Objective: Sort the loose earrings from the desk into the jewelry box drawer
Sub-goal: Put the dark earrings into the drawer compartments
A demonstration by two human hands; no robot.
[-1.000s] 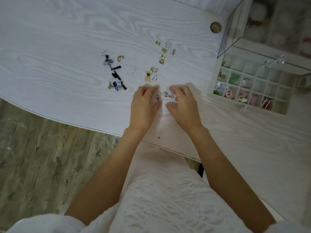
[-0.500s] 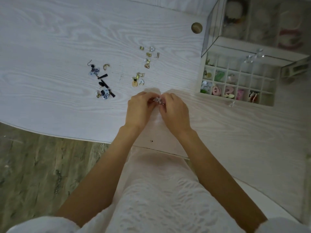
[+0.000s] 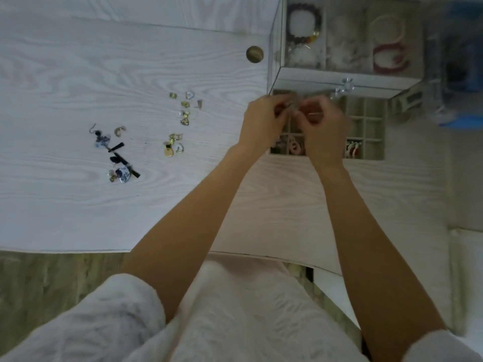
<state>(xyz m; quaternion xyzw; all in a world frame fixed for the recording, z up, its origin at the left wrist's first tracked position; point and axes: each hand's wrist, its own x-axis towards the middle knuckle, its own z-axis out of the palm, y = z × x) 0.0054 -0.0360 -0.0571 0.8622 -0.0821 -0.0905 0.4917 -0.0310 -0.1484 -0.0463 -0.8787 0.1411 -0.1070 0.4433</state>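
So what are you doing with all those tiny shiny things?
A person is sorting earrings. Both hands, the left hand and the right hand, are held close together over the open jewelry box drawer, pinching something small between the fingertips; it is too blurred to tell exactly what. Some drawer compartments already hold pieces. More loose earrings wait on the white desk, along with a darker blue-and-black cluster further left.
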